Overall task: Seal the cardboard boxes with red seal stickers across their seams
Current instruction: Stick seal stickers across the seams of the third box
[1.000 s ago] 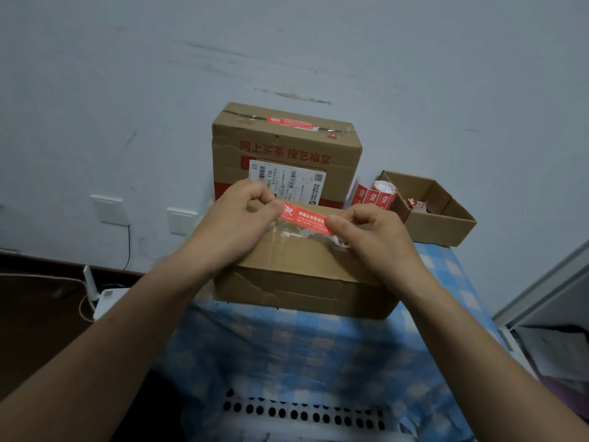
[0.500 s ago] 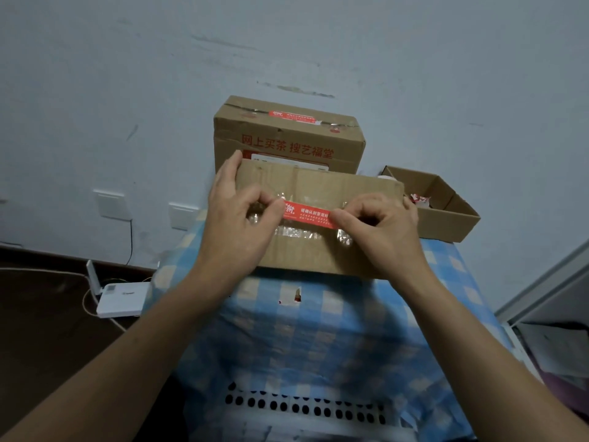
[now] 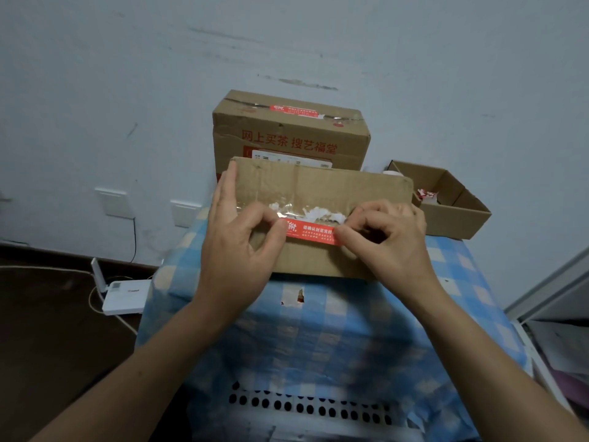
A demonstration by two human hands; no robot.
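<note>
Pale wall behind, dark floor at far left with white router (image 3: 126, 296) below the sockets. Works over blue-checked cloth (image 3: 318, 330). Pinches left end of red seal sticker (image 3: 310, 232) between thumb and forefinger of left hand (image 3: 236, 237), other fingers straight along the near cardboard box (image 3: 318, 186). Holds sticker flat on that box's broad face, just under torn clear tape. Behind stands sealed box (image 3: 287, 135) with red lettering. Grips sticker's right end in curled right hand (image 3: 392, 240). Farther right sits small open box (image 3: 455, 212).
</note>
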